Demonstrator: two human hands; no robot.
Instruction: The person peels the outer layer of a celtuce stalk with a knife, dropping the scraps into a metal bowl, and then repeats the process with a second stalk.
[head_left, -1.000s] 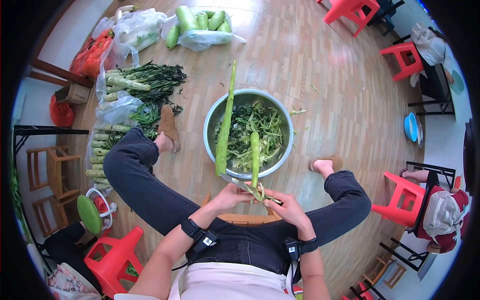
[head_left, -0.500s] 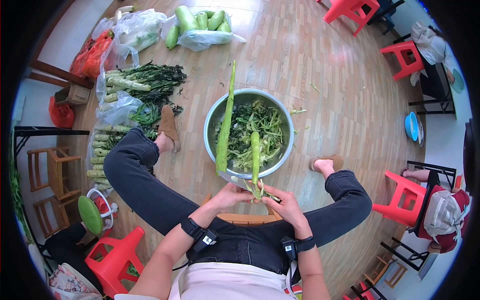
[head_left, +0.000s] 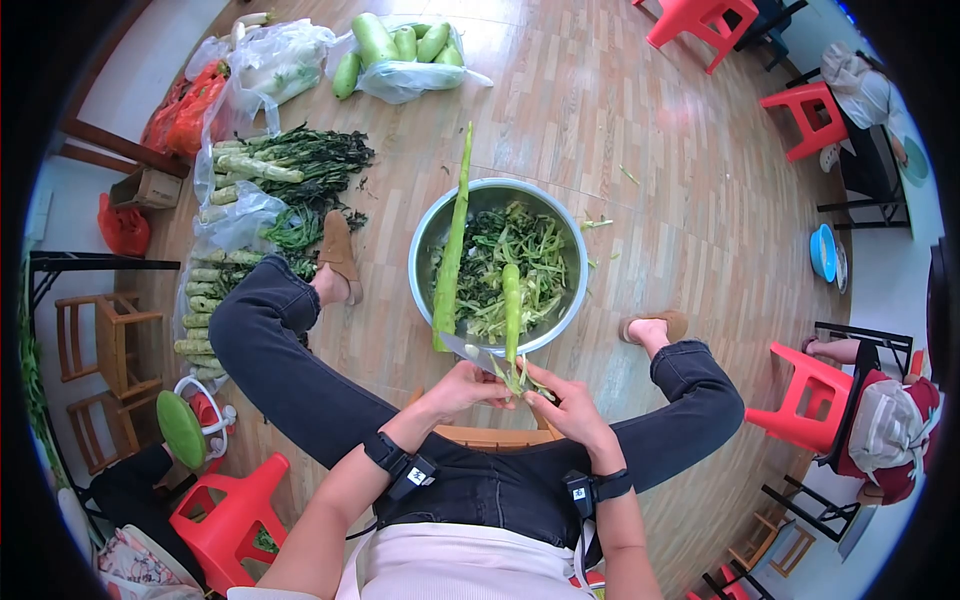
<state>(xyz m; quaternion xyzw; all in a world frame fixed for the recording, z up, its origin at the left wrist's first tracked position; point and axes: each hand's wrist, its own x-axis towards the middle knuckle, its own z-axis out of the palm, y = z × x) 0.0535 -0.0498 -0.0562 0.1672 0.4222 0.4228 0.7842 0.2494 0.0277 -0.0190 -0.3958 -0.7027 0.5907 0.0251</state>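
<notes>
A peeled-looking green stem (head_left: 512, 305), probably celtuce, points away from me over the bowl. My left hand (head_left: 468, 390) is closed, its fingertips pinching the stem's near end. My right hand (head_left: 570, 405) is closed beside it, with green peel strips (head_left: 533, 380) at its fingers. A knife blade (head_left: 470, 350) crosses left from between the hands; its handle is hidden, seemingly in my right hand. Just beyond lies a steel bowl (head_left: 580, 290) holding green peelings and leaves (head_left: 535, 245). One long, tapering green stem (head_left: 453, 235) leans across the bowl's left side.
Leafy stalks (head_left: 255, 165) lie on plastic at the left. Behind them are bagged green gourds (head_left: 375, 40) and a red bag (head_left: 190, 110). Red stools (head_left: 800, 400) stand at both sides, with people seated at the right. A blue basin (head_left: 823, 252) is at the far right.
The knife blade has shifted slightly and shows more of its flat side near the stem's base. Both hands stay almost in place.
</notes>
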